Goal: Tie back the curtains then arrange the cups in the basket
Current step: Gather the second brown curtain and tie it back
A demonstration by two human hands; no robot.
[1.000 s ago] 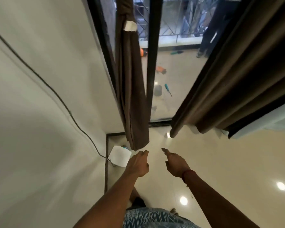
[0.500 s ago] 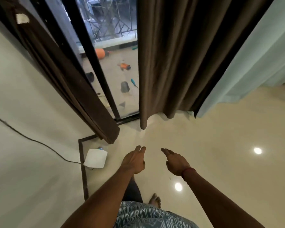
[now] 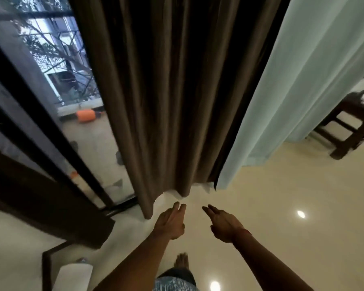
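A wide brown curtain hangs loose straight ahead, its hem just above the floor. Beside it on the right hangs a pale green sheer curtain. At the lower left a second brown curtain is gathered into a narrow bundle against the wall. My left hand reaches forward with fingers stretched out, just below the loose curtain's hem and not touching it. My right hand is beside it, fingers also extended, holding nothing. No cups or basket are visible.
A glass sliding door with a black frame shows a balcony with an orange object. A white cylinder stands on the floor at lower left. A dark wooden chair is at the right. My foot is on the cream floor.
The view has swung right and closer, so the loose brown curtain now fills the centre. Both hands have stretched their fingers out toward its hem. The gathered curtain has slid to the left edge.
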